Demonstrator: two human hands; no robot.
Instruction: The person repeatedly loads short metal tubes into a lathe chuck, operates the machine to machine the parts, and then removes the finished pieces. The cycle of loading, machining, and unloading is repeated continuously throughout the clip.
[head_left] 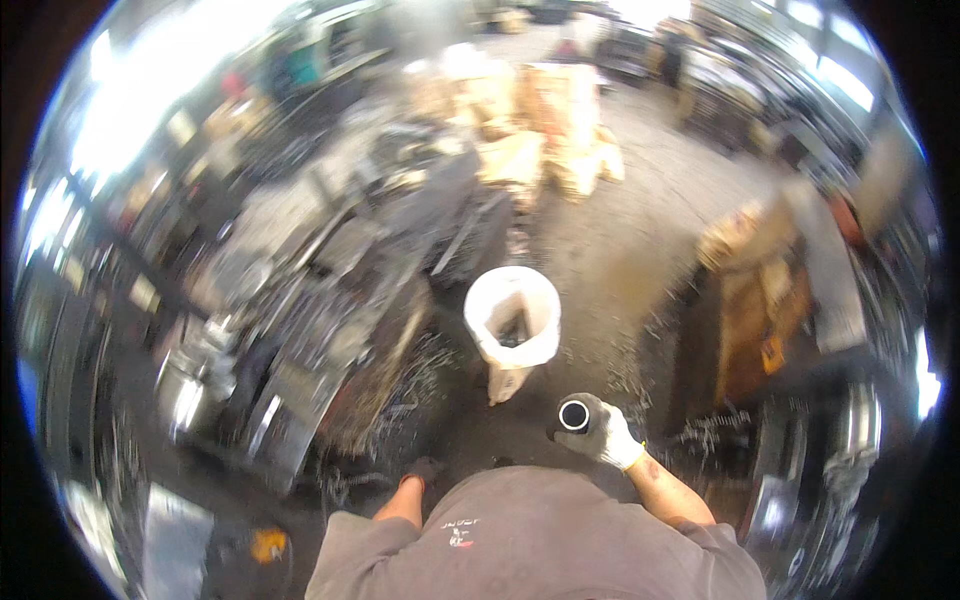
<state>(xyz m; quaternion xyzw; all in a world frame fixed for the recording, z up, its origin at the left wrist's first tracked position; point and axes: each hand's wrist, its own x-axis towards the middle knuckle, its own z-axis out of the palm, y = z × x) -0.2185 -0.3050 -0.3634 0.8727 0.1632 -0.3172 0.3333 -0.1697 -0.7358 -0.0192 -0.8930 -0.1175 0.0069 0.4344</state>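
My right hand (pixel 606 432), in a white and dark work glove, is closed around a short round tube (pixel 574 402) with a bright ring-shaped end and a dark bore. In front of it stands a white open-mouthed bag or bucket (pixel 545 345) with dark pieces inside, apart from my hand. My left hand (pixel 425 469) is low beside my body and looks dark-gloved. Blur and its small size hide its fingers, and nothing can be made out in it.
On the left runs a long machine bed (pixel 330 370) with a shiny metal cylinder (pixel 190 390). Tan sacks (pixel 560 120) are stacked ahead. A brown box-like stand (pixel 755 320) is at right. Metal shavings (pixel 405 390) litter the dark floor. The picture is motion-blurred.
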